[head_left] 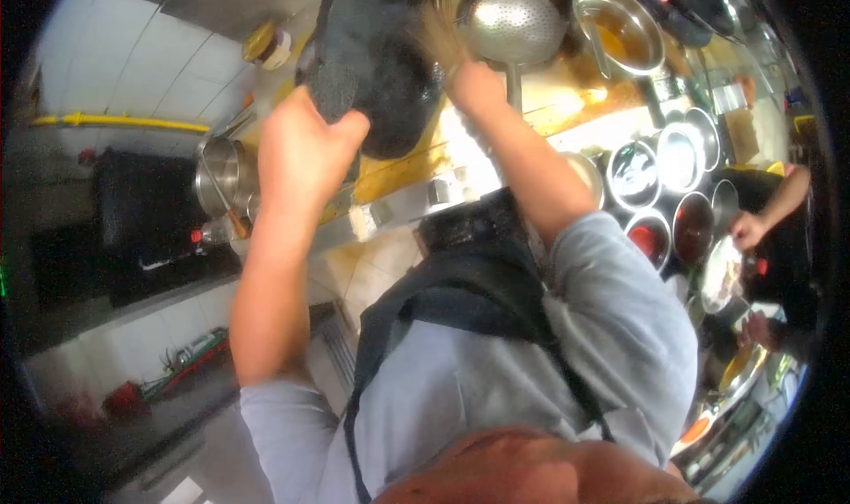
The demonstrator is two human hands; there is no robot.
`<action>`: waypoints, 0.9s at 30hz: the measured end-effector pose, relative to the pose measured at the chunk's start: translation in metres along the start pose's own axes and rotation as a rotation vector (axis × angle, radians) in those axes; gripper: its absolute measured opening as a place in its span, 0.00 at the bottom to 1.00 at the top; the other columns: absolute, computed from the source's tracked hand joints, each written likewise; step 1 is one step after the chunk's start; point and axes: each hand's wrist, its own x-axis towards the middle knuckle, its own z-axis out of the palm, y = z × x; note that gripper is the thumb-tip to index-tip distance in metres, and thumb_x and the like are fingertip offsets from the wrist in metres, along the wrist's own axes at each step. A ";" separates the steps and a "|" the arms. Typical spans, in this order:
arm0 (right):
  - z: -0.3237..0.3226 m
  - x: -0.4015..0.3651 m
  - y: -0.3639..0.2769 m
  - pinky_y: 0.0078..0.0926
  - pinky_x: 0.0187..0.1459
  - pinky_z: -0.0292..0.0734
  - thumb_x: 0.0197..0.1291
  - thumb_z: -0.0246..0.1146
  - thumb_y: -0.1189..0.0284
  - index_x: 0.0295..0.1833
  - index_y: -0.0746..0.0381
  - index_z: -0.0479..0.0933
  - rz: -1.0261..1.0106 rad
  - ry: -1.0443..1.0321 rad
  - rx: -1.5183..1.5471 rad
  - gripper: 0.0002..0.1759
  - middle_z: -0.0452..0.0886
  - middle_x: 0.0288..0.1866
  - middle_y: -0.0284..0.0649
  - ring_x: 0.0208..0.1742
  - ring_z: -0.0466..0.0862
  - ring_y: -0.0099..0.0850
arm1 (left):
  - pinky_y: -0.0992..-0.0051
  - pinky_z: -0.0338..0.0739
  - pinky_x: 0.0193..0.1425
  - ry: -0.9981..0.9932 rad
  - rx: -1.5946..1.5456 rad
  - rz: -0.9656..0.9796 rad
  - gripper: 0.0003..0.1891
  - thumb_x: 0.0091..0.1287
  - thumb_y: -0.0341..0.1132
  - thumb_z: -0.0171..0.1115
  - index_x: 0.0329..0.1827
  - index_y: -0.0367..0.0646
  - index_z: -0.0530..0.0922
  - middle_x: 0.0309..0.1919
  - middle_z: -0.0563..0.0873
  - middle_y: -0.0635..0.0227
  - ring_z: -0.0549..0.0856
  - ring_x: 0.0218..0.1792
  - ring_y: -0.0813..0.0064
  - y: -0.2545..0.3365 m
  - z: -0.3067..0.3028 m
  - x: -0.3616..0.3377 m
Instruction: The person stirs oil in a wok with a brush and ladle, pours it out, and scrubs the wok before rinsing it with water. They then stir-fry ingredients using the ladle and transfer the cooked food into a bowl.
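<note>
A large black wok [390,79] is tilted up at the top centre, with haze in front of its dark surface. My left hand [314,145] is closed around its near left edge, over a dark, rough-looking patch. Just right of the wok, my right hand [478,88] is closed on a bristly brush [440,34], whose blurred bristles reach toward the wok's right side. A perforated metal ladle [513,24] lies beside my right hand, its handle pointing toward me.
Metal pots [633,176] with contents stand at the right. Behind them is a pan of brown liquid [620,39]. A steel pot [221,176] and a jar [267,45] are at the left. Another person's hand [751,229] is near a plate [722,274] at the far right.
</note>
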 end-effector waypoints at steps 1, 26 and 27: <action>0.004 -0.002 0.002 0.44 0.52 0.79 0.61 0.54 0.68 0.64 0.65 0.70 0.020 -0.024 0.026 0.25 0.83 0.45 0.54 0.50 0.83 0.49 | 0.67 0.78 0.50 -0.011 -0.011 0.016 0.21 0.54 0.38 0.64 0.49 0.36 0.81 0.38 0.88 0.54 0.87 0.40 0.64 -0.003 0.000 -0.002; -0.092 0.105 -0.208 0.44 0.60 0.73 0.55 0.70 0.55 0.78 0.55 0.54 -0.713 0.918 0.340 0.49 0.74 0.60 0.61 0.59 0.78 0.56 | 0.60 0.85 0.43 -0.055 -1.787 -0.680 0.15 0.64 0.36 0.62 0.46 0.31 0.75 0.38 0.83 0.61 0.86 0.38 0.63 -0.169 0.172 0.031; -0.071 0.112 -0.218 0.44 0.59 0.74 0.56 0.68 0.55 0.78 0.55 0.54 -0.465 0.734 0.321 0.48 0.74 0.60 0.61 0.58 0.78 0.56 | 0.62 0.85 0.43 -0.100 -1.842 -0.795 0.17 0.63 0.36 0.64 0.48 0.31 0.76 0.38 0.83 0.60 0.86 0.38 0.64 -0.182 0.204 0.033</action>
